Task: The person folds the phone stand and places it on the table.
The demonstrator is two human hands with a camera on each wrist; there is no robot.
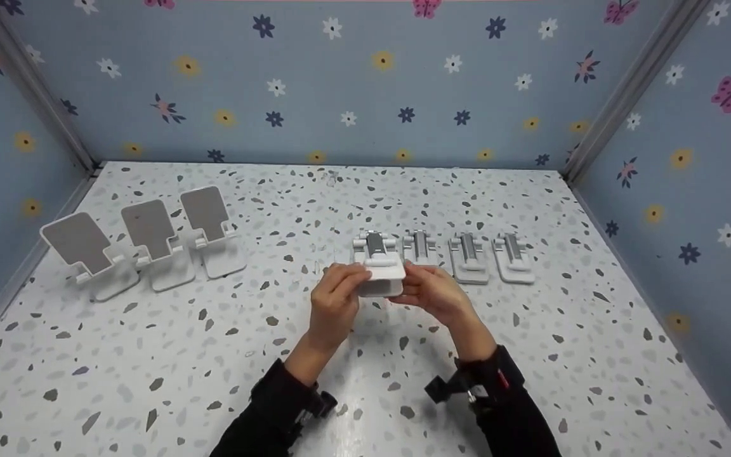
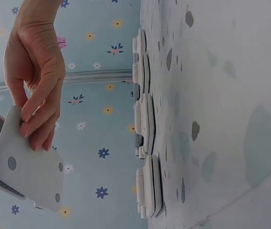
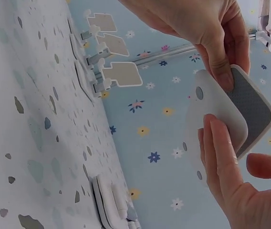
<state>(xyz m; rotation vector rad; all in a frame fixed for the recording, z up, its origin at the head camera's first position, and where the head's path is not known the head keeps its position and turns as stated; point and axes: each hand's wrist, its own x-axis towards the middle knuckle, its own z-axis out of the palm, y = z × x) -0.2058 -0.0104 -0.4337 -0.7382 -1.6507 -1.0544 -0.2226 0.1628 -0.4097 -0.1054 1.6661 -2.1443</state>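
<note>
Between the two hands is a white folding phone stand (image 1: 386, 273), raised over the table with its two plates partly spread. The left hand (image 1: 337, 295) pinches one edge; in the right wrist view, the left thumb (image 3: 224, 78) lies inside the gap, on the grey-padded plate (image 3: 252, 102). The right hand (image 1: 432, 292) grips the opposite side. Its extended fingers (image 3: 220, 143) lie along the white base (image 2: 28, 162), while its thumb (image 3: 264, 165) is by the padded plate's corner. Round grey feet dot the base's underside.
Several folded phone stands (image 1: 469, 263) lie in a row to the right, partly behind the right hand. Three unfolded stands (image 1: 150, 231) stand upright at the left. Flower-patterned panels (image 1: 353, 82) wall in the speckled table (image 1: 213, 355) at the back and sides.
</note>
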